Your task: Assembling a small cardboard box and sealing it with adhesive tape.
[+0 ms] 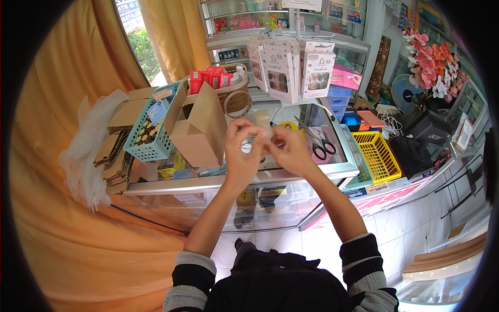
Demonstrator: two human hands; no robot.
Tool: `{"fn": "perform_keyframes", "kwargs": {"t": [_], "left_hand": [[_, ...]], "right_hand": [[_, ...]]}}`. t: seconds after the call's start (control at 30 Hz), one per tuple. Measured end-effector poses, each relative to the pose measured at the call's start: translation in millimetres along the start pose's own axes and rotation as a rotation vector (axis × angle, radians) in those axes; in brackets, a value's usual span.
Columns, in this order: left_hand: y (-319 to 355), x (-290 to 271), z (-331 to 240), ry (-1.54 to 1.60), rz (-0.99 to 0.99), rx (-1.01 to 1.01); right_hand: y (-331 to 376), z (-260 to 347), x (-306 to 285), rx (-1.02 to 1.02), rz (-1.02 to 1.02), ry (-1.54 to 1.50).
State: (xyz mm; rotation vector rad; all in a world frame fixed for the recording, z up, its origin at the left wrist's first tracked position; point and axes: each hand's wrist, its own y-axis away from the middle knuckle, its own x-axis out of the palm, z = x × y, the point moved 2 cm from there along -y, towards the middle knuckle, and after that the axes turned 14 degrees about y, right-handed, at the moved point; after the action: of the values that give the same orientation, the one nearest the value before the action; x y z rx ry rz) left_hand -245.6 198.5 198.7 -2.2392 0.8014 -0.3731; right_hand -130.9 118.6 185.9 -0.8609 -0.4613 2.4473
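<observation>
And here are your two hands, up over the near side of the glass-topped desk (342,170), fingertips meeting right in front of you! Your left hand (242,151) has thumb and fingers drawn in narrow, your right hand (292,154) mirrors it, and pinched between them is a small see-through piece (264,137), too blurred to put a kind to.

Just beyond your fingers stands a pale tan roll (262,117), with something round and yellow (287,126) just right of it, half hidden by your hand. Over to your right, the scissors (324,149) lie on the glass, black handles toward you, blades pointing up and left.

Look left: an open cardboard box (201,132) sits near your left hand, flaps up, and beside it a mint-green basket (153,150) full of small things. Farther left come folded cardboard pieces (113,156) and a crumpled clear plastic sheet (83,156).

Behind the box, a brown basket (238,93) carries red boxes (212,76) and white bottles (238,75). White packs (279,78) hang ahead of you, and a yellow basket (382,158) holds the far right.
</observation>
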Motion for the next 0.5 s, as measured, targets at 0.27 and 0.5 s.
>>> {"fn": "perform_keyframes", "kwargs": {"t": [0.27, 0.5], "left_hand": [[-6, -7, -13, 0.019, 0.042, -0.078], [-44, -12, 8, 0.12, 0.219, -0.093]], "right_hand": [[-6, -2, -5, 0.054, -0.066, 0.065], [-5, 3, -4, 0.046, -0.061, -0.047]]}}
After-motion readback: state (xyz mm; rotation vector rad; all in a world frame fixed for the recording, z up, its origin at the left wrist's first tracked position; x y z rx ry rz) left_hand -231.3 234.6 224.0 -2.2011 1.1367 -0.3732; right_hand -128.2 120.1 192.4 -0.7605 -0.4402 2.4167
